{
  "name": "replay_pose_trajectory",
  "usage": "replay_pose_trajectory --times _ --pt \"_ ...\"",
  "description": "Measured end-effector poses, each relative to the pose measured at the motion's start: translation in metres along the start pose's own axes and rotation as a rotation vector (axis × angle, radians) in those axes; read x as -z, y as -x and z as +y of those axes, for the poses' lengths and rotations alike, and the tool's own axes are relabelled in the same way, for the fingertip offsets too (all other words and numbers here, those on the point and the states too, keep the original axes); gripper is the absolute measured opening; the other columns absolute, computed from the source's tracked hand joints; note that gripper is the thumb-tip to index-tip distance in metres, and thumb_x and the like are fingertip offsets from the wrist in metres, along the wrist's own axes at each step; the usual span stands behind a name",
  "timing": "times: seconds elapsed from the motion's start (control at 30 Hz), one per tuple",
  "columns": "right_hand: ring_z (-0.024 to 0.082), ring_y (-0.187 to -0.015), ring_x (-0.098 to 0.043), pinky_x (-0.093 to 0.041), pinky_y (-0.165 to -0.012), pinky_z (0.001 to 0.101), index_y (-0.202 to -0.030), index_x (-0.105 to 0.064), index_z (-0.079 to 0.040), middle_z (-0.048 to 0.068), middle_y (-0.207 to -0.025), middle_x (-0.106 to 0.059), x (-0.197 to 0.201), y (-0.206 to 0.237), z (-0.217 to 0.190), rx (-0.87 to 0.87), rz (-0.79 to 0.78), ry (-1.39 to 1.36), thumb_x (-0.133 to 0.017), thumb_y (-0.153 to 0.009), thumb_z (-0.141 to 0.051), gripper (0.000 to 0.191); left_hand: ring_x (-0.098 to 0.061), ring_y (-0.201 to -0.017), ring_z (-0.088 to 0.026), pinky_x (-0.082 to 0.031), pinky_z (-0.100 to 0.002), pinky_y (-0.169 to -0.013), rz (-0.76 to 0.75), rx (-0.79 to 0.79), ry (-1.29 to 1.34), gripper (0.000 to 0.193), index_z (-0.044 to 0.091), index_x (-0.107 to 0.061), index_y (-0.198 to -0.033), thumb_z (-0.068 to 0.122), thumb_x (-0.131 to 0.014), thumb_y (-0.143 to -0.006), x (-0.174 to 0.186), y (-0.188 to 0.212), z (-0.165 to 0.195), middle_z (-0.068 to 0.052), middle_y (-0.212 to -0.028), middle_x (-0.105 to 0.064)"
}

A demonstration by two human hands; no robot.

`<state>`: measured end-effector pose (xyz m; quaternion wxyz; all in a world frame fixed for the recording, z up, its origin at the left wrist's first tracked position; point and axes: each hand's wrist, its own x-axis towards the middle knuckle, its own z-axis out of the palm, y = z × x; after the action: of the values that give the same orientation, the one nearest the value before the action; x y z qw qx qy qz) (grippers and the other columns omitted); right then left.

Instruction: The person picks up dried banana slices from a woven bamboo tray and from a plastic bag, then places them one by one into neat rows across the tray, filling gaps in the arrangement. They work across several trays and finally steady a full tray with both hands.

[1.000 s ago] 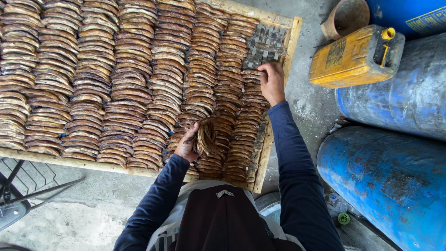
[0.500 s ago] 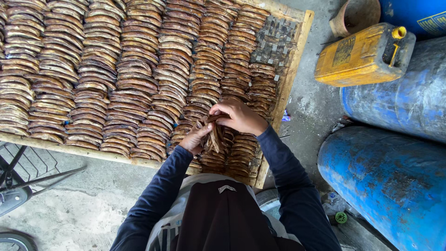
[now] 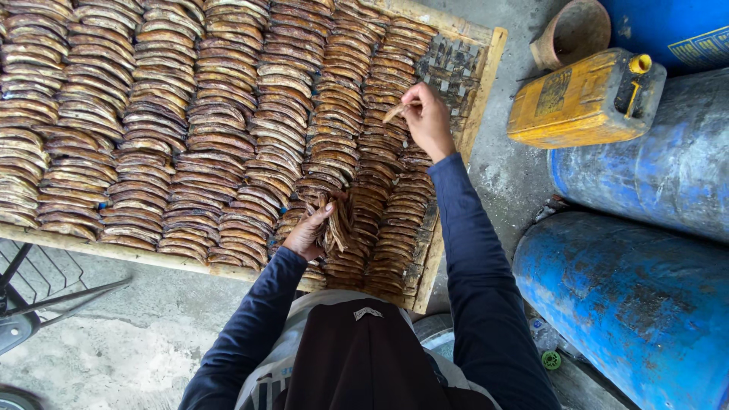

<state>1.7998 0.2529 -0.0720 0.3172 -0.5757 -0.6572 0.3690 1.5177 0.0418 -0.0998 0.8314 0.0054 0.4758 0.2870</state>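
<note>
left hand is gripping a bunch of brown dried slices, fingers clamped on it, over the near edge of the woven drying tray. right hand is pinching one single slice btwn fingertips, held over the tray's far right corner, just beside the bare mesh. yellow jerrycan & blue drums are sitting right of the tray.

- A yellow, boxy jerrycan with a yellow cap is laid on its side at upper right, beside the tray.
- A dark, worn rectangular label is borne on its face.
- A yellow-printed patch is seen on the blue drum in the top right corner.
</note>
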Motion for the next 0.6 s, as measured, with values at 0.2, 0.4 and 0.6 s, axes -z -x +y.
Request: replay_pose_trajectory --times 0.2,0.4,0.6 --pt "0.017 -0.089 -0.071 -0.061 -0.077 0.0320 -0.096 -0.059 -0.008 0.004 -0.099 -0.070 0.017 -0.005 0.028 0.068 0.198 0.224 -0.073 -0.092 0.004 0.019 -0.055 -0.134 -0.029 -0.047 -0.053 -0.109 -0.096 0.012 0.062 0.088 0.011 -0.051 -0.149 0.049 -0.082 -0.076 0.009 -0.003 -0.003 -0.014 -0.148 -0.057" --pt "0.021 -0.089 -0.069 -0.057 -0.079 0.0384 -0.090 -0.062 -0.010 0.005 -0.096 -0.070 0.024 0.006 0.035 0.100 0.249 0.433 -0.077 -0.084 0.003 0.021 -0.056 -0.134 -0.029 -0.046 -0.053 -0.111 -0.074 0.015 0.050 0.085 0.011 -0.052 -0.148 0.050 -0.080 -0.078 0.014 -0.011 -0.005 -0.014 -0.147 -0.059" --pt "0.024 -0.095 -0.066 -0.055 -0.084 0.0381 -0.088 -0.060 -0.011 0.005 -0.095 -0.068 0.023 0.012 0.047 0.071 0.319 0.509 -0.071 -0.085 0.009 0.023 -0.063 -0.123 -0.029 -0.053 -0.050 -0.104 -0.274 -0.148 0.109 0.071 0.010 -0.054 -0.144 0.056 -0.069 -0.093 -0.001 -0.001 0.002 -0.013 -0.136 -0.063"
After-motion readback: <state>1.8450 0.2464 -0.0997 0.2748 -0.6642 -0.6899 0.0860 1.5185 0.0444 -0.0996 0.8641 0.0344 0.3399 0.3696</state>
